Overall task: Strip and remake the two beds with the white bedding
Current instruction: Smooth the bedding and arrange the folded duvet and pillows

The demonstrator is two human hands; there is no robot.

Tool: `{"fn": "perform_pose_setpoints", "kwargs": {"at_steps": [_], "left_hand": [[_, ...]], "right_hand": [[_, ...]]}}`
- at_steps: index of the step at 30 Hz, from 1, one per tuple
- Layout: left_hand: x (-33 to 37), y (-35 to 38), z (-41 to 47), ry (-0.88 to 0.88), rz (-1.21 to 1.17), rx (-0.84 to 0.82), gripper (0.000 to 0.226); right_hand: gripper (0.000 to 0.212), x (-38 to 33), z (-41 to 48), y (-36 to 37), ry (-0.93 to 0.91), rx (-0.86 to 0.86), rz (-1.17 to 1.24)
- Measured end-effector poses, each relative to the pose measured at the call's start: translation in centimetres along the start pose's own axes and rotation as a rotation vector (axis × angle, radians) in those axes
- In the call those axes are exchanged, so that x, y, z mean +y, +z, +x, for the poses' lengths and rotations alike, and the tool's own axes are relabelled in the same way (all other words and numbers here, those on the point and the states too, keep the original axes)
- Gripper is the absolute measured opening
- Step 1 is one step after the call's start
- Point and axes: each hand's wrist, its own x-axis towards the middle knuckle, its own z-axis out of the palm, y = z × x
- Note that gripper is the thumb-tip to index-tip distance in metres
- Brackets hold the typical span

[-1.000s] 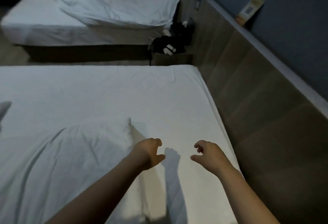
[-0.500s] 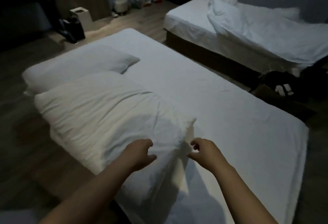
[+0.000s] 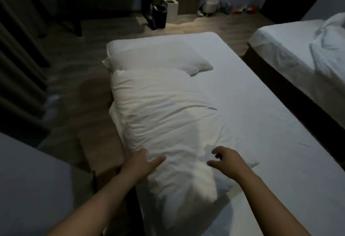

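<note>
Both released, holding nothing: left grip (image 3: 142,163) rests against the white pillow (image 3: 164,112), right grip (image 3: 230,161) hovers loosely curled just above it. Pillow stretches away ahead of them on the bed (image 3: 257,116).

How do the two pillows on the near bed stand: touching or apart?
Touching. In the head view the near pillow overlaps the far pillow along its edge; no gap shows between them.

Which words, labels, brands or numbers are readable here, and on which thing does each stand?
None is readable.
The white bedding on the near bed shows no print.
The white bin and the floor clutter by the far wall are too dark and blurred to tell.
</note>
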Motion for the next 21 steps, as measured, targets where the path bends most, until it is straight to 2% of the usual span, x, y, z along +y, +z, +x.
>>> {"fn": "perform_pose_setpoints", "kwargs": {"at_steps": [4, 6, 8, 13, 19, 21], "left_hand": [[-1.5, 0.8, 3.4, -0.120, -0.232, 0.099, 0.140], [-1.4, 0.8, 5.0, -0.210, -0.311, 0.128, 0.154], [-1.1, 0.8, 6.6, -0.272, -0.343, 0.153, 0.159], [-0.1, 1.7, 11.0, -0.399, -0.371, 0.113, 0.149], [-1.4, 2.4, 15.8, -0.596, -0.567, 0.155, 0.169], [-2.0, 2.8, 16.9, -0.639, -0.567, 0.149, 0.179]], "right_hand": [[0.063, -1.0, 4.9, -0.8, 0.014, -0.047, 0.002], [0.070, -1.3, 7.6, -1.1, 0.017, -0.055, -0.004], [0.076, -1.3, 10.1, -1.3, 0.020, -0.061, -0.005], [0.095, -1.2, 16.4, -1.1, 0.058, -0.075, 0.071], [0.122, -0.3, 23.3, -0.5, 0.111, -0.066, 0.128], [0.142, 0.4, 25.4, -0.2, 0.145, -0.083, 0.124]]}}
